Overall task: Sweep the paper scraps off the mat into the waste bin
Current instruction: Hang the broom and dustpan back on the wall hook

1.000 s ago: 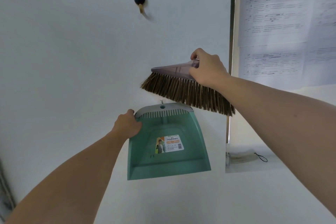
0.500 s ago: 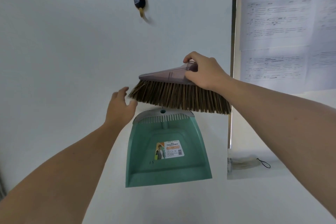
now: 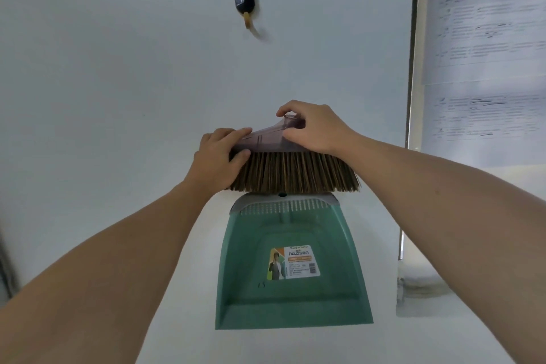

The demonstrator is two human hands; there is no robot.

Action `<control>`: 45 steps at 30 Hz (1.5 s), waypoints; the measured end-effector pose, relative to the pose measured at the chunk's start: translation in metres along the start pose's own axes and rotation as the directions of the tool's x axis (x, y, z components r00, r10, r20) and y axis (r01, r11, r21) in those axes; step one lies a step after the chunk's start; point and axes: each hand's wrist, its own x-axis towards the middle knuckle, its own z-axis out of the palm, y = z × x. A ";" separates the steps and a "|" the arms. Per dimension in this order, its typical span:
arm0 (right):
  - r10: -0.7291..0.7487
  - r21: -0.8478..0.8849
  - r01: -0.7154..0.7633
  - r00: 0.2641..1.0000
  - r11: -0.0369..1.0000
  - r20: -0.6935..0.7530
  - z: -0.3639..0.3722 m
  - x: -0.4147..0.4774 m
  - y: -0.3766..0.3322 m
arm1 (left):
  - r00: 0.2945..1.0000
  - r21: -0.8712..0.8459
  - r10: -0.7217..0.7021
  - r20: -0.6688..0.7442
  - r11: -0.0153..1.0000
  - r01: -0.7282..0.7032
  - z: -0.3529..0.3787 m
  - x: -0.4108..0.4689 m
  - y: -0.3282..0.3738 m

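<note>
Both hands held the brush head level above the hanging dustpan.
The left hand gripped its left end, thumb on the cap. Its long axis ran left to right, bristles down, just over the dustpan's top edge. The right hand curled round the socket. The mat, scraps and bin were out of view.

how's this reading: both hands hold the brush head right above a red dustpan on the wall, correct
No: the dustpan is green, not red. The head view shows the left hand and right hand holding the brush head right above it on the wall.
</note>
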 end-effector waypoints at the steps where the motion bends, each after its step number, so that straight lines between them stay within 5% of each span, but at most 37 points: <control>1: 0.004 -0.008 -0.004 1.000 1.000 0.000 0.002 0.001 0.004 | 1.000 0.015 0.003 0.017 1.000 -0.004 0.003 0.001 -0.003; 10: -0.021 -0.296 0.003 0.998 0.955 -0.055 0.005 0.007 0.026 | 0.998 0.087 -0.019 0.061 0.996 0.013 0.026 0.005 -0.005; 21: 0.001 -0.289 -0.013 0.999 0.957 -0.040 0.015 -0.010 0.035 | 0.995 0.359 -0.098 -0.018 0.928 0.098 0.027 -0.002 0.013; 33: 0.043 -0.224 -0.052 0.998 0.973 -0.046 0.021 -0.020 0.036 | 0.985 0.504 -0.157 0.072 0.858 0.100 0.026 -0.006 0.015; 45: 0.121 -0.463 -0.191 0.977 0.865 -0.177 0.016 -0.028 0.034 | 0.989 0.510 -0.144 -0.040 0.848 0.144 0.023 -0.004 0.003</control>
